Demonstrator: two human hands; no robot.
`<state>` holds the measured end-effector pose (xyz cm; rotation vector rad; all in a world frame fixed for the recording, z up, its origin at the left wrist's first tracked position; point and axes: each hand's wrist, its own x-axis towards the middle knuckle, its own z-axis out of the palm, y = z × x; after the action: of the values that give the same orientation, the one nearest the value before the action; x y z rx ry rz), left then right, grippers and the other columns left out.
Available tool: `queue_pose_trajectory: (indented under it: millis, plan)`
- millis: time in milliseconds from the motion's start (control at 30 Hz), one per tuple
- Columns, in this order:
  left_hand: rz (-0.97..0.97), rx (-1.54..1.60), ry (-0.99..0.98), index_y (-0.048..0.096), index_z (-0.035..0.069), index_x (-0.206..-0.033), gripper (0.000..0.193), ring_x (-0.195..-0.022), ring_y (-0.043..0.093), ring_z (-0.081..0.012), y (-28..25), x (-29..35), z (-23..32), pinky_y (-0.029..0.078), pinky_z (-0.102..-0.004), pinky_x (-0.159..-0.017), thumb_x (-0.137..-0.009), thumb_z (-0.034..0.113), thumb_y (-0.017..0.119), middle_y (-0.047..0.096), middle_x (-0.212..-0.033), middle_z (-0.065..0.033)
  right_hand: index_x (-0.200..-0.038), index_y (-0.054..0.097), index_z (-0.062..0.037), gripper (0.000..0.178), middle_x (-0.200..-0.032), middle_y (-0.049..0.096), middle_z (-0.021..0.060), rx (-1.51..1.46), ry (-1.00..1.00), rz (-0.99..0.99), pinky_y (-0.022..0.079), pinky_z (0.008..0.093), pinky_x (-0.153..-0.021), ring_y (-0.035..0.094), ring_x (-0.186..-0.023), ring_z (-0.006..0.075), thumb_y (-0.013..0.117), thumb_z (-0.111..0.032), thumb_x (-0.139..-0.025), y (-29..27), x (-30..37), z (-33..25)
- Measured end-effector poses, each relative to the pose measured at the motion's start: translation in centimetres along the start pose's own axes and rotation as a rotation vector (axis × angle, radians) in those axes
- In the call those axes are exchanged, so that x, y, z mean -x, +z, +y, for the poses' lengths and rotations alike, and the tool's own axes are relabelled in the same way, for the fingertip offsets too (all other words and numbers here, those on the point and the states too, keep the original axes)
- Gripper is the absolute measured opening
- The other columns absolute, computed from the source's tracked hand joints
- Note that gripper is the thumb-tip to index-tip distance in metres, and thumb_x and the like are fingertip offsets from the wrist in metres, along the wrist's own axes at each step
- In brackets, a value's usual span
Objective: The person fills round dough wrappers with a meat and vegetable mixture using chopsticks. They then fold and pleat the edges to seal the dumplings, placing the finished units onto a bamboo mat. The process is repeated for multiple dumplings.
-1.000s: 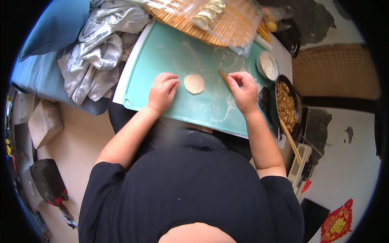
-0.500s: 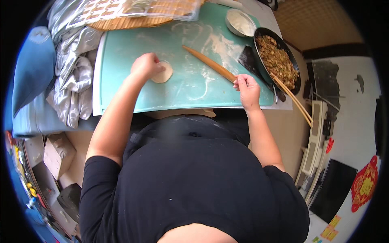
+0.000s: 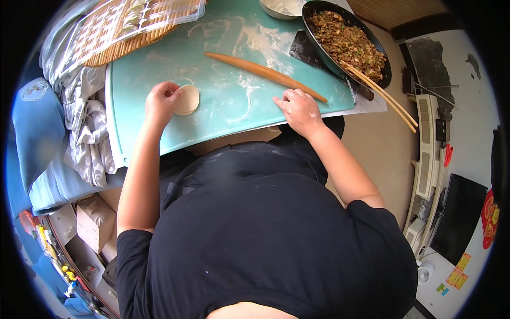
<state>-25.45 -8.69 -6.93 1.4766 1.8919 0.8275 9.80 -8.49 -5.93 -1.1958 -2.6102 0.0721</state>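
Note:
A thin wooden rolling pin (image 3: 260, 70) lies slantwise on the flour-dusted green mat (image 3: 223, 106). Against its lower edge, near the right end, is my right hand (image 3: 301, 112), palm down, with a finger stretched out to the left; it is not wrapped around the pin. To the left, my left hand (image 3: 162, 104) pinches the edge of a round dough wrapper (image 3: 187, 101) between thumb and fingers. The wrapper looks slightly raised off the mat at the pinched side.
A black pan (image 3: 386, 74) of chopped filling stands at the right, wooden chopsticks (image 3: 390, 103) resting on its rim. Beside it is a bowl (image 3: 281, 11) of flour. At the far left, a clear compartment tray (image 3: 180, 11) with several dumplings sits on a woven mat (image 3: 101, 55).
My right hand has let go of the rolling pin's end and now lies flatter beside it. My left hand still has the wrapper's edge. The whole view has shifted and turned.

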Motion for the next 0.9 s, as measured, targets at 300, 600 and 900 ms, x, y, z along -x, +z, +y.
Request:
queue_pose_trajectory:
  millis: [300,600,900]
  plan:
    - [0.064,0.845,-0.034,0.054,0.004,-0.094,0.013,-0.079,0.055,-0.0097,0.1,2.1,0.3,0.045,-0.0229,-0.073,-0.087,0.014,0.059,0.058,-0.086,-0.0022,-0.091,0.064,-0.0081,0.016,-0.093,0.056,0.0068,-0.381,0.049,0.005,0.044,0.0296,-0.077,0.054,-0.087,0.0232,0.056,-0.006,-0.077,0.0,1.4,2.8]
    - [-0.039,1.358,-0.209,0.048,0.004,-0.103,0.020,-0.093,0.059,-0.0190,-0.2,5.4,1.9,0.048,-0.0343,-0.085,-0.090,0.017,0.054,0.058,-0.101,-0.0103,-0.085,0.064,-0.0042,0.012,-0.088,0.057,0.0076,-0.568,0.419,-0.069,0.044,0.0313,-0.077,0.054,-0.088,0.0217,0.054,-0.007,-0.080,-1.3,3.3,3.0]
    - [-0.122,1.409,-0.245,0.047,0.005,-0.109,0.023,-0.101,0.057,-0.0199,0.2,6.6,1.9,0.049,-0.0343,-0.085,-0.089,0.016,0.053,0.056,-0.110,-0.0105,-0.084,0.065,-0.0078,0.009,-0.089,0.057,0.0076,-0.251,0.226,-0.031,0.043,0.0350,-0.081,0.053,-0.091,0.0253,0.060,-0.010,-0.076,-0.6,3.8,2.1]
